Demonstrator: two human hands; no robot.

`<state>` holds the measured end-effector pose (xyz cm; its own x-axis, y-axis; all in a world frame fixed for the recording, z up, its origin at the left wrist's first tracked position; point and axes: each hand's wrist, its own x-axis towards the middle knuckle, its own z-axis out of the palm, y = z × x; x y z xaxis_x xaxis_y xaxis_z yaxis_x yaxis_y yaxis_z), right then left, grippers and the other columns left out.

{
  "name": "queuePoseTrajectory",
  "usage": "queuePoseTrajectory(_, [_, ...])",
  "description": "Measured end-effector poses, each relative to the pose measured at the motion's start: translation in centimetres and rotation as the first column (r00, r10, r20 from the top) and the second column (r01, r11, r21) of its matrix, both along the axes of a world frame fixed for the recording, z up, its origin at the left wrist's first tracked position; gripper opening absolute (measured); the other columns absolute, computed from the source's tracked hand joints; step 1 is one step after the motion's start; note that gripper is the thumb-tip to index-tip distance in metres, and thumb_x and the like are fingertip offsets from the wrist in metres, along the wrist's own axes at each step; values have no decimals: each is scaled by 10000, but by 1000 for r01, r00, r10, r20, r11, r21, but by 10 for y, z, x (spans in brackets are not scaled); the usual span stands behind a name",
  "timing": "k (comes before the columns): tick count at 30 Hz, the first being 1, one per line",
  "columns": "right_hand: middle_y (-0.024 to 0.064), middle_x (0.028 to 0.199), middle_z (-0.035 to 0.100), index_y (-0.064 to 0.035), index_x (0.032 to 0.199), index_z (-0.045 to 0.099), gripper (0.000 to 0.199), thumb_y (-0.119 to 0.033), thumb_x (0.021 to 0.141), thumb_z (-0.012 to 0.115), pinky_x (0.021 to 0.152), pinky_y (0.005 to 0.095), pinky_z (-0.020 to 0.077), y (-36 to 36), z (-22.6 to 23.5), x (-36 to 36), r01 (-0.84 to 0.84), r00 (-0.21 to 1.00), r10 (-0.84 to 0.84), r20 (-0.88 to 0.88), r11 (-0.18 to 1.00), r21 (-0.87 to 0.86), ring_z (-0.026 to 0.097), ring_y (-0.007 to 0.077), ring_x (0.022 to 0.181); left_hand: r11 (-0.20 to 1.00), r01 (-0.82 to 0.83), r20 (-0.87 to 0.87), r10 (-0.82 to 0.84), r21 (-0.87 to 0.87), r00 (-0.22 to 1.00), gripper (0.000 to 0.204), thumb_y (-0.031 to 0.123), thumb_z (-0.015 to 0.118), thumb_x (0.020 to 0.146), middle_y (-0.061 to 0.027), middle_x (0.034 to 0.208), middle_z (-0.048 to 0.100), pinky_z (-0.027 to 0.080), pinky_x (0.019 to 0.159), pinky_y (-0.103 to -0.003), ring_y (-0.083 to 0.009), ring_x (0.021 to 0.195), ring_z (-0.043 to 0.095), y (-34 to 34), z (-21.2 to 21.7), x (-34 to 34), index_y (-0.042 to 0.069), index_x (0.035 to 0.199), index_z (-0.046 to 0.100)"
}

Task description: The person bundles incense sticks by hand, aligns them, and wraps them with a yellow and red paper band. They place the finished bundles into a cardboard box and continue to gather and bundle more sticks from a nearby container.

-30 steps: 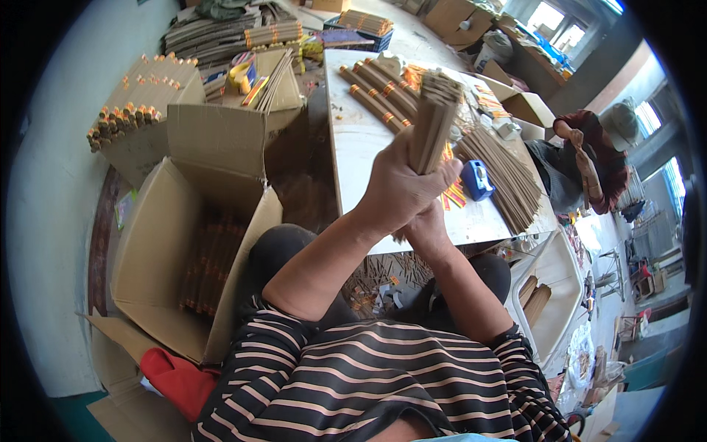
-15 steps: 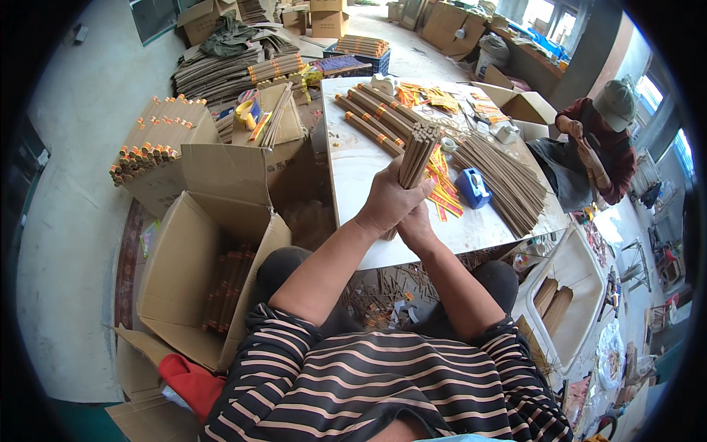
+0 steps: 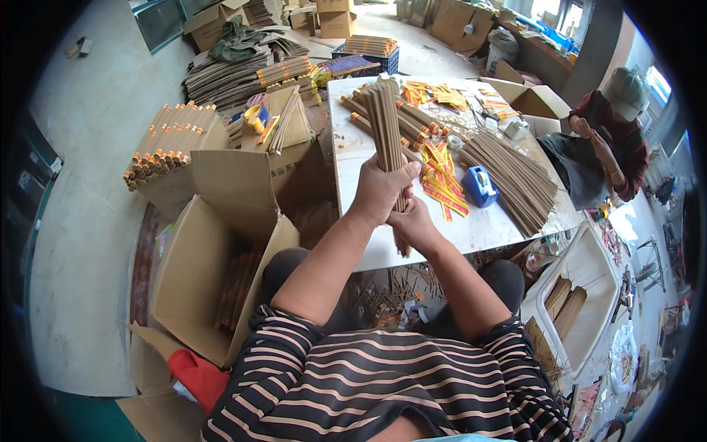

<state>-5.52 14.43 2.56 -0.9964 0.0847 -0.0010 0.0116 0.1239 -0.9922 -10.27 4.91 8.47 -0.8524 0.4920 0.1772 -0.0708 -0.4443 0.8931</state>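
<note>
Both my hands are wrapped around one bundle of thin brown incense sticks [image 3: 384, 121], held over the near edge of the white table [image 3: 460, 234]. My left hand [image 3: 375, 191] grips it around the middle. Just below, my right hand [image 3: 417, 225] closes on the lower part, where stick ends poke out underneath. The bundle stands nearly upright, its top tilted slightly left. Right of my hands are red-and-yellow paper labels [image 3: 444, 177], a blue tape dispenser [image 3: 480, 186] and a fanned pile of loose sticks [image 3: 512, 180]. Behind the held bundle lie labelled bundles [image 3: 416, 121], partly hidden.
An open carton [image 3: 177, 276] with bundles inside stands at my left. Beyond it are stacked labelled bundles [image 3: 173, 136] and tape rolls [image 3: 256, 118]. A white tub [image 3: 600, 295] is at my right. Across the table's right side, another person [image 3: 607, 140] sits with hands together.
The bundle has swung more upright, its top moving left and away from me. My left hand has shifted slightly left, and my right hand now sits lower on the bundle. The view has shifted slightly.
</note>
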Motion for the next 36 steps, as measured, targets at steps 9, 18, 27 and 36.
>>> queuePoseTrajectory(9, [41,569,507,-47,786,470,181,-96,777,644,378,250,424,-15,48,80,-212,930,320,183,871,-443,483,128,394,953,93,293,-180,289,939,258,231,641,848,4,549,457,378,457,-254,-107,460,444,-22,7,30,93,696,484])
queuePoseTrajectory(18, [23,594,491,-22,864,472,172,-102,789,605,402,230,400,-20,59,125,-354,890,440,118,832,-427,472,86,420,897,197,206,-295,395,933,223,195,645,833,11,555,484,396,479,-268,-107,477,462,-43,22,59,103,693,498])
queuePoseTrajectory(27, [7,562,471,-32,869,487,156,-115,810,605,387,225,401,-26,60,137,-354,887,444,127,830,-430,464,90,408,798,334,90,-432,501,897,256,220,635,848,10,553,475,402,496,-264,-117,477,461,-52,22,63,108,661,500])
queuePoseTrajectory(36, [33,577,515,-15,824,510,117,-79,785,600,398,237,426,-24,51,139,-249,954,274,122,950,-186,507,113,435,899,169,153,-248,404,957,274,223,611,862,11,549,458,376,457,-258,-105,457,441,-41,26,72,81,658,498])
